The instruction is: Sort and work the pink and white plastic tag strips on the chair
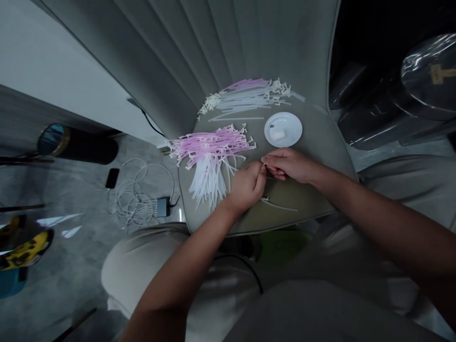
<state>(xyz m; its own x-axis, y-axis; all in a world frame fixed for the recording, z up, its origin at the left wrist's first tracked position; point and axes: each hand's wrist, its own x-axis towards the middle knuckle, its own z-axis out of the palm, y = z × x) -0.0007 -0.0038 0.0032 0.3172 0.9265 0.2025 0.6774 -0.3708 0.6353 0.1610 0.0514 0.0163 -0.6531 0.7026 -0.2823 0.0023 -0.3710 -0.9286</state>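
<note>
My left hand (248, 186) is closed in a pinch above the chair seat, its fingertips meeting those of my right hand (292, 165), which is also pinched. A tiny pale piece shows between them, mostly hidden, too small to name. Just below the hands, a thin translucent tube (281, 206) with a white end piece lies on the seat. Left of my left hand is a pile of pink tubes (213, 142) with white end fittings, and white tubes (209, 183) fan out beneath it. Above my right hand stands a white dish (292, 134) holding a small white lump (278, 135).
The padded chair seat (317, 128) carries another row of pale tubes (245, 99) near its ribbed backrest (245, 38). On the floor at left lie coiled white cables (133, 199), a dark box (163, 207) and a phone-like black slab (112, 178). Clear plastic containers (377, 114) are at right.
</note>
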